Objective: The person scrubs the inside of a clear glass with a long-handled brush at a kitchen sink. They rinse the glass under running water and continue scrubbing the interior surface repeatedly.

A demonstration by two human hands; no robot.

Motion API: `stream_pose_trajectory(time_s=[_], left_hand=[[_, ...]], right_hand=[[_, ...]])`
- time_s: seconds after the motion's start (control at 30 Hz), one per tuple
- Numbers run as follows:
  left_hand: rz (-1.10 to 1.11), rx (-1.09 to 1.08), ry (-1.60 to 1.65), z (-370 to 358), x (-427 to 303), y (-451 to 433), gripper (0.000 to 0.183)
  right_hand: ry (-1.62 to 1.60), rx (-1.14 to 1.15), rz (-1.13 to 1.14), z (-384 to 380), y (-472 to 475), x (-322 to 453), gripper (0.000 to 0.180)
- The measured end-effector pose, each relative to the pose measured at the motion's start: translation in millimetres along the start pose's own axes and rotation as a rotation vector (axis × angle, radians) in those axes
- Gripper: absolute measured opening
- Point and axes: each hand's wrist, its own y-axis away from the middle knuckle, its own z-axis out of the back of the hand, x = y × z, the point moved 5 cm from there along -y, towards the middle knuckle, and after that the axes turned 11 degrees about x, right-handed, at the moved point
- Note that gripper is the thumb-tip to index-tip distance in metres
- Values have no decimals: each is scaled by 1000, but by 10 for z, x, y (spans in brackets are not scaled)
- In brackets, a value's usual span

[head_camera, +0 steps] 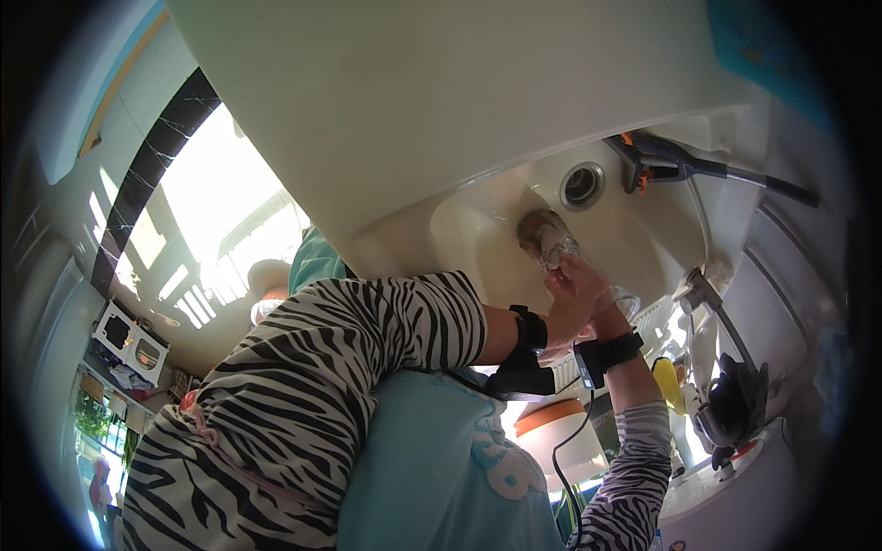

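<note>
My left hand [577, 289] reaches over the washbasin [482, 227], its fingers against a wet brown and white object [544, 237]. Glare and water blur what that object is. It lies low in the bowl, beside the metal drain [582, 186]. My right hand [603, 306] comes in from the lower right and overlaps the left one. Most of its fingers are hidden, so its grip does not show. Something clear and shiny, perhaps water, glints beside my right wrist. Black straps with small devices circle both wrists.
A black and orange reacher grabber [679, 165] lies across the basin's far right. Right of my hands stand a grey fixture with a hose [699, 293] and a black appliance [734, 406]. A white bucket with an orange rim [561, 441] sits below my arms. Sunlight glares on the floor [213, 179].
</note>
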Motion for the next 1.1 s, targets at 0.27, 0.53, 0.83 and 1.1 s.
stream_pose_trajectory(time_s=[0.27, 0.53, 0.83, 1.1], left_hand=[[-144, 269, -98, 242, 395, -376, 71], [-149, -97, -436, 113, 227, -471, 61], [-178, -225, -231, 9, -118, -177, 76], [-90, -219, -144, 41, 97, -309, 93]], right_hand=[[828, 66, 166, -230, 101, 260, 29], [1167, 44, 160, -309, -30, 502, 18], [576, 158, 88, -488, 55, 519, 13], [544, 123, -247, -276, -11, 401, 27]])
